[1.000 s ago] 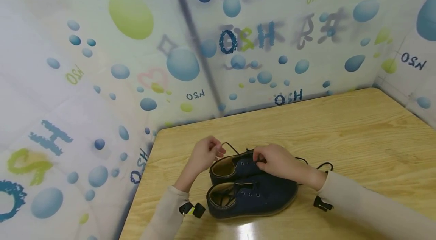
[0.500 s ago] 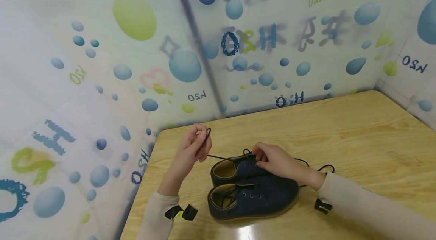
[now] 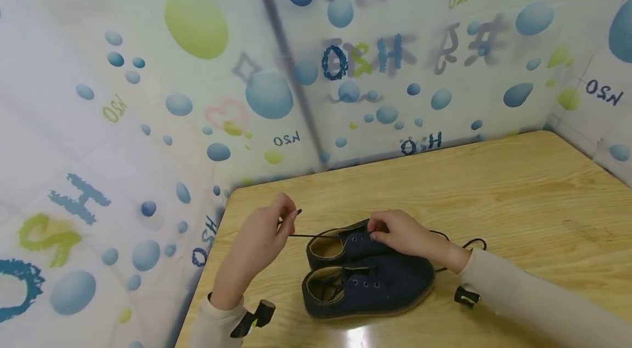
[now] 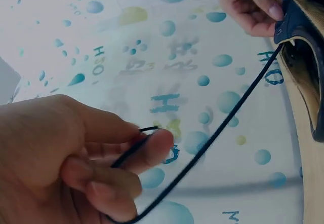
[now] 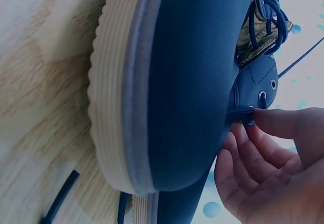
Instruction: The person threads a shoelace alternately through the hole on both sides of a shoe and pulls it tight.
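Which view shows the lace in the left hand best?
Left wrist: the lace runs large and unobstructed from shoe to left hand. Head shows it as a thin line; right wrist, only what seems a short stretch near the edge.

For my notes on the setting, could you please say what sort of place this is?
Possibly a screened-off work booth: pale sheeting printed with droplets and H2O lettering rises around a wood-grain table bearing two dark blue shoes.

Shoes [image 3: 390, 274] on table [image 3: 494, 189]; wall [image 3: 419, 62] behind
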Tool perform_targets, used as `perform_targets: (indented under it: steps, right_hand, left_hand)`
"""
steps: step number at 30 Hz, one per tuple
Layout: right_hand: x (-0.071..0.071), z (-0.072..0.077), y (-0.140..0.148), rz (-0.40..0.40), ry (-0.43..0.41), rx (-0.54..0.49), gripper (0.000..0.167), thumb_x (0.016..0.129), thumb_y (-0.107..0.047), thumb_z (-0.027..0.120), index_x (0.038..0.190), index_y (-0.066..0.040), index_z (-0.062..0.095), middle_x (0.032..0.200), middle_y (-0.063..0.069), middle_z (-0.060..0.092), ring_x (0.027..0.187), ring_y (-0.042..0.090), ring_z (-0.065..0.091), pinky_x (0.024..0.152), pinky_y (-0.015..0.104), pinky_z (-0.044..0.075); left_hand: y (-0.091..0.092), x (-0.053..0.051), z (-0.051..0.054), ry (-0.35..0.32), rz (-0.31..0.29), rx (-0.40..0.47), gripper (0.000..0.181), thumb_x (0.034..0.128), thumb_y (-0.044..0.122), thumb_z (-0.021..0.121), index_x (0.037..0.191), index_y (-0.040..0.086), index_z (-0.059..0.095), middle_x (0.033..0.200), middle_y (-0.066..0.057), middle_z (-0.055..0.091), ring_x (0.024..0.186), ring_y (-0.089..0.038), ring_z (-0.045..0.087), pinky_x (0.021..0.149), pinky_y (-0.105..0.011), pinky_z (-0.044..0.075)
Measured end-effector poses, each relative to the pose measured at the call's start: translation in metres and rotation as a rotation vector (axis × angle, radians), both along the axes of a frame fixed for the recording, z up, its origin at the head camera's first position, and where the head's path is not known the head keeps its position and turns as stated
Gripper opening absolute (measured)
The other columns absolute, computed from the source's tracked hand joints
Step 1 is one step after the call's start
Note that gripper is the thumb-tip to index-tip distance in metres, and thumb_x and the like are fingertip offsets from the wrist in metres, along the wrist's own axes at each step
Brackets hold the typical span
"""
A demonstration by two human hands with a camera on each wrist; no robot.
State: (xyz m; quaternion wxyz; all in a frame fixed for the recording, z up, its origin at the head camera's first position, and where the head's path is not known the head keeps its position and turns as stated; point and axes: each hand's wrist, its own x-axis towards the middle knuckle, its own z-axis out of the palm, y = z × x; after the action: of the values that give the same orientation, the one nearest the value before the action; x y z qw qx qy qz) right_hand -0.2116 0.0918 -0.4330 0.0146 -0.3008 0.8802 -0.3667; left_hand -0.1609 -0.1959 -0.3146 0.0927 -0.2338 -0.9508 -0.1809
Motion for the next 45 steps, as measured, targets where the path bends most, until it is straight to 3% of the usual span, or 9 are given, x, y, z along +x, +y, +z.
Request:
perform_targets:
  steps: [4, 6, 13, 20, 24, 30, 36, 40, 45]
  right_hand:
    - [0.000, 0.001, 0.000, -0.002, 0.003, 0.001, 0.004, 0.091, -0.012, 0.069, 0.093, -0.014, 0.065, 0.085, -0.005, 0.067, 0.076, 0.003, 0.059, 0.068, 0.023, 0.047]
    - [0.001, 0.002, 0.000, 0.000, -0.001, -0.003, 0.005, 0.091, -0.012, 0.069, 0.094, -0.014, 0.065, 0.086, -0.005, 0.067, 0.076, 0.003, 0.059, 0.068, 0.023, 0.048]
    - [0.002, 0.002, 0.000, -0.006, -0.004, -0.009, 0.005, 0.092, -0.012, 0.068, 0.094, -0.014, 0.065, 0.086, -0.005, 0.067, 0.076, 0.003, 0.059, 0.068, 0.023, 0.047]
    - [0.002, -0.001, 0.000, -0.018, 0.003, -0.011, 0.005, 0.092, -0.013, 0.069, 0.095, -0.015, 0.065, 0.085, -0.006, 0.067, 0.075, 0.003, 0.059, 0.068, 0.023, 0.047]
    - [0.004, -0.001, 0.001, -0.014, -0.003, -0.005, 0.011, 0.089, -0.010, 0.071, 0.097, -0.014, 0.065, 0.087, -0.004, 0.067, 0.077, 0.006, 0.060, 0.068, 0.023, 0.048]
    - [0.008, 0.000, 0.004, -0.019, 0.015, 0.044, 0.026, 0.082, -0.001, 0.070, 0.104, -0.013, 0.065, 0.083, -0.004, 0.059, 0.072, 0.007, 0.051, 0.067, 0.024, 0.044]
    - [0.009, 0.001, 0.008, -0.044, 0.005, 0.076, 0.024, 0.082, -0.002, 0.067, 0.104, -0.013, 0.063, 0.068, -0.006, 0.046, 0.057, 0.005, 0.037, 0.061, 0.022, 0.034]
    - [0.006, 0.006, 0.012, -0.053, -0.070, 0.010, 0.022, 0.086, -0.005, 0.063, 0.107, -0.010, 0.059, 0.067, -0.004, 0.046, 0.054, 0.007, 0.037, 0.056, 0.022, 0.032]
    - [0.000, 0.014, 0.016, -0.014, -0.231, -0.125, 0.026, 0.091, -0.003, 0.059, 0.116, -0.002, 0.053, 0.071, 0.001, 0.053, 0.049, 0.010, 0.043, 0.050, 0.026, 0.040]
  left_hand:
    - [0.008, 0.003, -0.005, -0.008, -0.008, -0.125, 0.006, 0.0985, 0.016, 0.061, 0.093, 0.019, 0.060, 0.070, 0.012, 0.058, 0.051, -0.001, 0.041, 0.051, -0.019, 0.036]
    - [0.011, 0.003, -0.009, -0.015, -0.023, -0.136, 0.006, 0.0974, 0.016, 0.062, 0.093, 0.020, 0.062, 0.071, 0.013, 0.060, 0.053, -0.001, 0.042, 0.052, -0.019, 0.037]
    - [0.023, -0.008, -0.024, 0.034, -0.062, -0.050, 0.004, 0.0991, 0.022, 0.061, 0.096, 0.020, 0.063, 0.080, 0.012, 0.069, 0.053, 0.005, 0.045, 0.050, -0.018, 0.037]
    - [0.037, -0.021, -0.043, -0.044, -0.070, 0.041, 0.007, 0.0972, 0.020, 0.062, 0.092, 0.017, 0.060, 0.069, 0.006, 0.065, 0.044, -0.002, 0.027, 0.044, -0.018, 0.026]
    - [0.044, -0.027, -0.055, -0.073, -0.089, 0.018, 0.007, 0.0977, 0.021, 0.062, 0.091, 0.018, 0.061, 0.066, 0.006, 0.064, 0.046, -0.003, 0.036, 0.045, -0.018, 0.030]
    - [0.048, -0.033, -0.065, 0.033, -0.082, -0.011, 0.006, 0.0946, 0.021, 0.067, 0.089, 0.020, 0.067, 0.083, 0.005, 0.069, 0.074, -0.010, 0.065, 0.062, -0.021, 0.050]
    - [0.049, -0.036, -0.073, 0.124, -0.082, -0.084, 0.005, 0.0871, 0.023, 0.076, 0.085, 0.018, 0.077, 0.076, 0.005, 0.056, 0.068, -0.009, 0.052, 0.060, -0.018, 0.044]
    - [0.051, -0.037, -0.083, 0.168, -0.078, -0.203, 0.002, 0.0830, 0.023, 0.080, 0.083, 0.022, 0.079, 0.074, 0.007, 0.054, 0.065, -0.008, 0.046, 0.064, -0.021, 0.037]
    - [0.052, -0.035, -0.091, 0.144, -0.064, -0.285, 0.006, 0.0824, 0.020, 0.081, 0.082, 0.026, 0.078, 0.075, 0.008, 0.059, 0.066, -0.008, 0.047, 0.067, -0.027, 0.033]
